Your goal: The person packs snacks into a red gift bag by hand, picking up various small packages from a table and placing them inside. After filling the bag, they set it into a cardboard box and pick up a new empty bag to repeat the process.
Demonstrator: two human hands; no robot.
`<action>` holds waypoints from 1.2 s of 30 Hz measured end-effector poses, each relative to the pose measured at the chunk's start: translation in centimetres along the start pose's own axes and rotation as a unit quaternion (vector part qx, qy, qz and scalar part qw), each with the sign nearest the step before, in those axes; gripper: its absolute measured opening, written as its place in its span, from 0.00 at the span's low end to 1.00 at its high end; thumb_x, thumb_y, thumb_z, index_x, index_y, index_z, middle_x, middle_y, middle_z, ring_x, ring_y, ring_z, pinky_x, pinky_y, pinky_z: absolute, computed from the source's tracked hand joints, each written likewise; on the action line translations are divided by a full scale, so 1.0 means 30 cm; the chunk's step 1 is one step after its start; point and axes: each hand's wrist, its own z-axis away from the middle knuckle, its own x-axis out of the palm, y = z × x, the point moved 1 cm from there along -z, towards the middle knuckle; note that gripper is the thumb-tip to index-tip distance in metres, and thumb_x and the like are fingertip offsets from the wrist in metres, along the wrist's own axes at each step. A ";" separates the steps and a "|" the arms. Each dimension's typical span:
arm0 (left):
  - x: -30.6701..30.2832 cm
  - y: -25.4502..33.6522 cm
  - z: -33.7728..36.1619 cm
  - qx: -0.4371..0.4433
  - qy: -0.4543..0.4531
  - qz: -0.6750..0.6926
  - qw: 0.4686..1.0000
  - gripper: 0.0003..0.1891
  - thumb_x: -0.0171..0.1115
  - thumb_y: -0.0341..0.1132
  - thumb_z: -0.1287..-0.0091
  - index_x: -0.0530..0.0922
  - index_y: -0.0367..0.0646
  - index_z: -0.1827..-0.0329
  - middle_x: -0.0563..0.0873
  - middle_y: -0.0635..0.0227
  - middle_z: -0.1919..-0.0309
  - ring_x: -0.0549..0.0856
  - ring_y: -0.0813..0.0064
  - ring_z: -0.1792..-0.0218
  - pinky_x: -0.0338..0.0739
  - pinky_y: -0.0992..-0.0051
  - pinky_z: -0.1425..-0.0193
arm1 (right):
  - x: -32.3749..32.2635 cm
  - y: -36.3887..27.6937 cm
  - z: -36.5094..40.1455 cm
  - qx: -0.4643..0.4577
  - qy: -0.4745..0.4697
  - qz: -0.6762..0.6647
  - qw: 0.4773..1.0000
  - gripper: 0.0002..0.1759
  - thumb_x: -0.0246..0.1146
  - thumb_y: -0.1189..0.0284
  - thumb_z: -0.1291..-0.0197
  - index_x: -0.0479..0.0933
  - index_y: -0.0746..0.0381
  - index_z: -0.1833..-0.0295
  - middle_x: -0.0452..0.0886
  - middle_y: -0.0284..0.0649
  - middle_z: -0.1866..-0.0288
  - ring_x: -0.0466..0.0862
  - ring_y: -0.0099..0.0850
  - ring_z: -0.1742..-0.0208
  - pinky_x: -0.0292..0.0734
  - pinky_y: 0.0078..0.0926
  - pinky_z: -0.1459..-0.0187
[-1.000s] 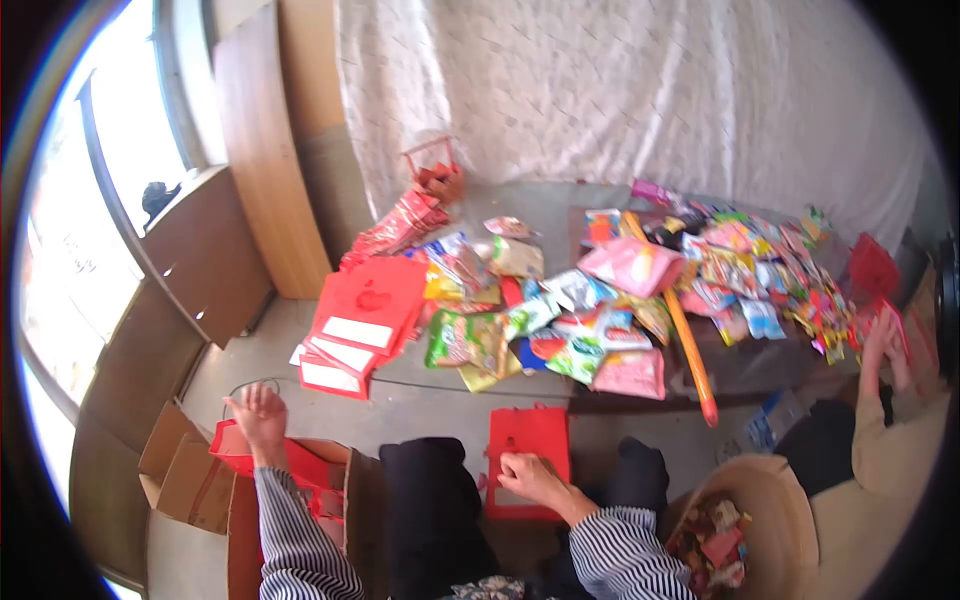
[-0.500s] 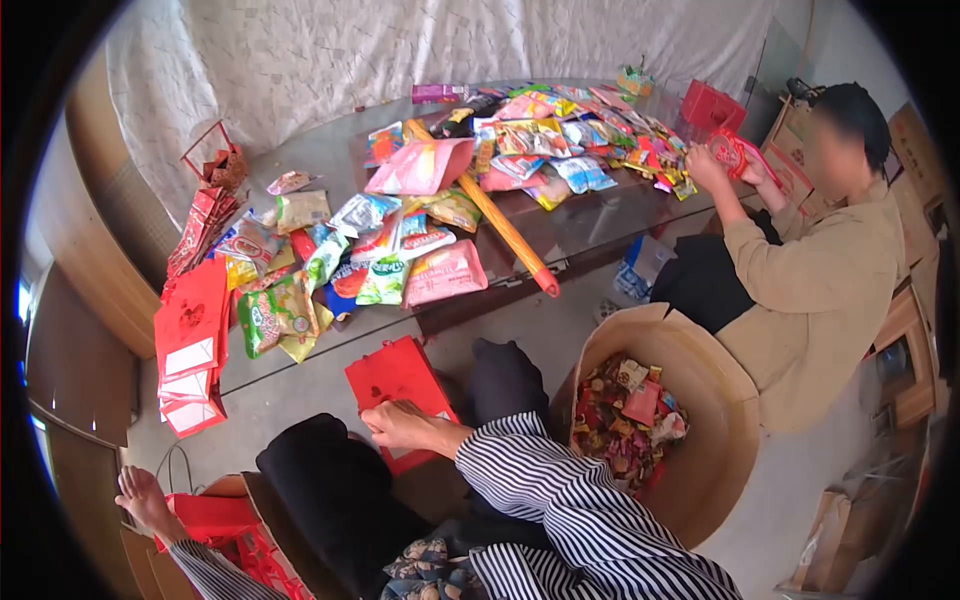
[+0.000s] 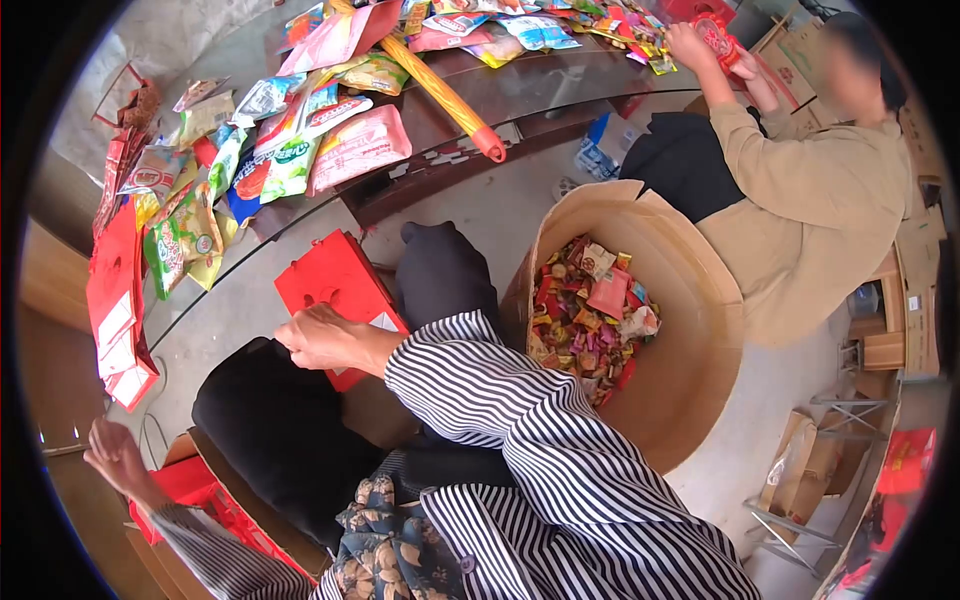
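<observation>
My right hand (image 3: 322,338) is closed at the left edge of a red paper gift bag (image 3: 335,275). The bag is tilted in front of my knees, and the hand and wrist cover part of it. My left hand (image 3: 120,460), at the lower left, is raised with its fingers curled in, and nothing shows in it. Just beneath that hand, a cardboard box (image 3: 240,490) beside my leg holds red bags (image 3: 195,485).
Snack packets (image 3: 360,150) and an orange-yellow rod (image 3: 440,90) lie on the glass-topped table. Red bags (image 3: 120,300) are stacked at its left end. A large cardboard drum (image 3: 690,370) with small wrapped sweets (image 3: 590,320) stands right. Another person (image 3: 810,200) handles a red item beyond it.
The view has tilted down and shifted right, so the table sits higher and further left. My right hand stays at the gift bag's edge. My left hand stays raised over the box.
</observation>
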 end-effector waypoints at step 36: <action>0.107 -0.717 -0.061 -0.113 0.109 -0.184 0.970 0.34 0.39 0.57 0.16 0.63 0.48 0.83 0.66 0.69 0.86 0.65 0.75 0.83 0.60 0.76 0.81 | -0.636 -0.160 0.270 0.194 0.149 -0.295 0.924 0.07 0.62 0.73 0.28 0.77 0.67 0.58 0.82 0.36 0.68 0.81 0.20 0.68 0.78 0.21 0.63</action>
